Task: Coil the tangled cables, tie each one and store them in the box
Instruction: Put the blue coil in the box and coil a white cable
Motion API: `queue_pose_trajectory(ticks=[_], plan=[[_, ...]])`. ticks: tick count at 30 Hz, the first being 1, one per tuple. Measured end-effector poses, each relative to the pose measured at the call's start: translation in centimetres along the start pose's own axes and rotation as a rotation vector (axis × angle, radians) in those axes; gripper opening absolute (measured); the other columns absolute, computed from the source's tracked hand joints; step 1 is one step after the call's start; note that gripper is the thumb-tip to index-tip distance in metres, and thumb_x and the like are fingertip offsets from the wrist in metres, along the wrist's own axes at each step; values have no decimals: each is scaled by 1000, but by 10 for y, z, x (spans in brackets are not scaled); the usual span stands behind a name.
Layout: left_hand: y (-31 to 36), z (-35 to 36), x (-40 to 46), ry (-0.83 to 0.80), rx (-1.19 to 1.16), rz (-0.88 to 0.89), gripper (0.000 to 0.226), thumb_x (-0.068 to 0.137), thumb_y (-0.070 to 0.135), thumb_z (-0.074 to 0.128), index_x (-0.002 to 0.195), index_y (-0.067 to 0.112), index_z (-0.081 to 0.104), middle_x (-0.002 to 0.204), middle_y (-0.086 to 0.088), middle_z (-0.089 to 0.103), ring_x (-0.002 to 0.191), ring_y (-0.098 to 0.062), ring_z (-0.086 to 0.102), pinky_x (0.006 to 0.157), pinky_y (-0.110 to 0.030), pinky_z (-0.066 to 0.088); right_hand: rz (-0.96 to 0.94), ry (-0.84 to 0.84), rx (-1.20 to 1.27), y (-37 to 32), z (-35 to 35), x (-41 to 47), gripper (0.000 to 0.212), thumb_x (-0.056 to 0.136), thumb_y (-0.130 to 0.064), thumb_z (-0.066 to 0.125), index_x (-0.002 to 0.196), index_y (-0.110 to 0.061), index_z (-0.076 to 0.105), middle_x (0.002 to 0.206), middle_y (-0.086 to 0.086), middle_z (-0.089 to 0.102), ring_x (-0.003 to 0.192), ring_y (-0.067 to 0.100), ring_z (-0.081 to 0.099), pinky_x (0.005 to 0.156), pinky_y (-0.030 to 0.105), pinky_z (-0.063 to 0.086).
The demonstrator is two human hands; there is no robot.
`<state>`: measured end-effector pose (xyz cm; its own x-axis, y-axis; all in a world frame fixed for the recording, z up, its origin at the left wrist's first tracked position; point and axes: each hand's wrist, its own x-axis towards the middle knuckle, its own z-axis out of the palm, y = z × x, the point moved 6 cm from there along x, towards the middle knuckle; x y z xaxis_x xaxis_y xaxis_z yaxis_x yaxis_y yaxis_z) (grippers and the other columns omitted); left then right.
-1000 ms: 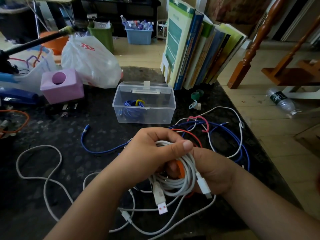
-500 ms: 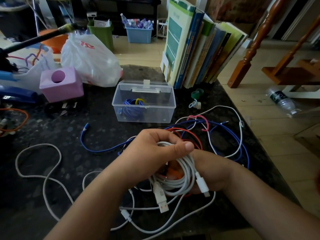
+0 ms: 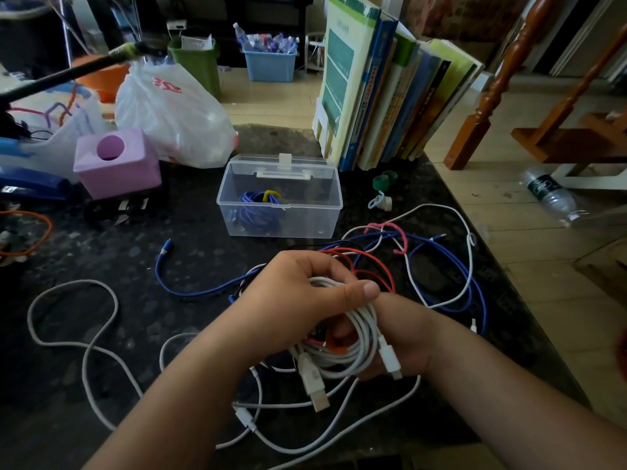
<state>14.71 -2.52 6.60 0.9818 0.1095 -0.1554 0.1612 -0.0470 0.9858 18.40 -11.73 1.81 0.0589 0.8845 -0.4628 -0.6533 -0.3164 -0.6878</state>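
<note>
A coiled white cable (image 3: 359,337) sits between both hands above the dark table. My left hand (image 3: 298,300) grips the top of the coil, thumb pressed over its strands. My right hand (image 3: 403,337) cups the coil from underneath and behind, and an orange tie (image 3: 336,346) shows inside the loop at its fingers. Two white plugs hang from the coil. A clear plastic box (image 3: 281,225) stands open beyond the hands, with a coiled blue cable (image 3: 258,212) bound by a yellow tie inside. Loose blue, red and white cables (image 3: 441,266) lie tangled to the right.
A long white cable (image 3: 84,347) snakes over the table's left side. A pink block (image 3: 117,162), a white plastic bag (image 3: 169,117) and a row of upright books (image 3: 390,96) stand at the back. The table's right edge drops to a wooden floor.
The hands and coil have stayed in nearly the same place. The orange tie has shifted lower inside the loop and is less exposed than a second ago.
</note>
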Motion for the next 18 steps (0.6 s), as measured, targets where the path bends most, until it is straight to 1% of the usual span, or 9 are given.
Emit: queue_pose_trajectory(ticks=[3, 4, 7, 9, 12, 14, 15, 17, 18], plan=[[2, 2, -1, -25, 70, 0, 23, 66, 48, 80, 71, 26, 73, 74, 1, 75, 65, -10, 71, 59, -18, 53, 54, 24, -227, 3, -11, -2, 48, 80, -16, 58, 123, 6, 55, 86, 24, 51, 77, 34, 47, 69, 36, 27], [2, 2, -2, -35, 101, -2, 25, 66, 50, 80, 71, 27, 73, 72, 1, 75, 64, -10, 71, 59, -20, 54, 78, 11, -309, 1, -12, -6, 46, 81, -14, 57, 122, 7, 55, 92, 25, 49, 79, 33, 43, 70, 37, 26], [3, 1, -3, -41, 186, -10, 34, 62, 58, 77, 74, 27, 73, 73, 1, 75, 68, -15, 73, 67, -31, 60, 60, -24, -586, -11, -13, -16, 12, 89, -8, 56, 91, -6, 68, 78, 12, 62, 65, 21, 56, 58, 25, 44], [3, -1, -3, -31, 220, -8, 34, 61, 59, 76, 74, 27, 73, 74, 1, 75, 70, -17, 72, 70, -34, 61, -9, 4, -707, -19, -12, -19, 32, 95, -5, 57, 80, -29, 73, 79, -1, 70, 72, 17, 65, 63, 23, 51], [3, -1, -4, -32, 280, -14, 36, 61, 60, 75, 75, 28, 74, 74, 1, 74, 72, -22, 71, 71, -42, 60, -76, 32, -856, -23, -8, -19, 47, 95, -2, 58, 75, -43, 72, 79, -13, 73, 78, 3, 69, 71, 16, 51], [3, -1, -5, -38, 302, -17, 38, 60, 63, 73, 76, 29, 74, 76, 1, 73, 74, -23, 69, 71, -43, 59, -93, 30, -894, -23, -3, -21, 50, 95, -1, 57, 77, -45, 71, 81, -14, 73, 81, 2, 70, 73, 18, 53], [4, -2, -5, -32, 303, -15, 38, 60, 63, 73, 76, 29, 74, 75, 1, 73, 74, -23, 69, 71, -43, 58, -102, 33, -905, -23, -3, -22, 47, 96, -1, 55, 82, -43, 71, 83, -11, 73, 84, 7, 70, 76, 24, 56], [5, -5, -5, -19, 305, -23, 39, 59, 65, 72, 76, 30, 74, 75, 1, 73, 74, -24, 69, 71, -43, 58, -79, 25, -828, -21, -5, -24, 29, 97, -6, 52, 96, -30, 69, 87, 0, 70, 84, 19, 70, 80, 39, 60], [5, -6, -5, -18, 314, -31, 39, 58, 66, 71, 76, 31, 74, 76, 1, 73, 75, -24, 69, 72, -43, 59, -53, -2, -779, -18, -5, -24, 20, 97, -10, 51, 100, -23, 66, 87, 4, 68, 81, 20, 69, 78, 39, 60]])
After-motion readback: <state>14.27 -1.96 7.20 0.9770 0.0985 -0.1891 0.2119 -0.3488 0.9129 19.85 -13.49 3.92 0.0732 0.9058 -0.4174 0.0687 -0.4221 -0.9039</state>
